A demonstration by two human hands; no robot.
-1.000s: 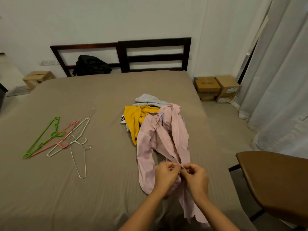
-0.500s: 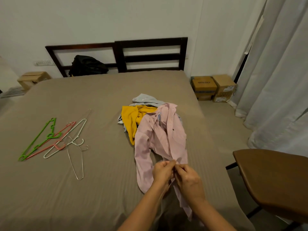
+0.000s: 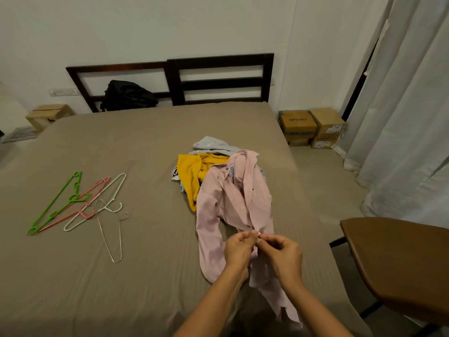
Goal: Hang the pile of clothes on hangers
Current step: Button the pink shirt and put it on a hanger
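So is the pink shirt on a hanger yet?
Not yet. The pink shirt lies on the bed, left hand and right hand pinching its front edge; the hangers lie apart.

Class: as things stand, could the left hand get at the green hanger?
Probably yes, after letting go: the left hand pinches the pink shirt, and only bedsheet and other flat hangers lie between it and the green hanger.

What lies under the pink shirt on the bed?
A yellow garment and a pale grey garment stick out from under the long-sleeved pink shirt; anything else beneath is covered.
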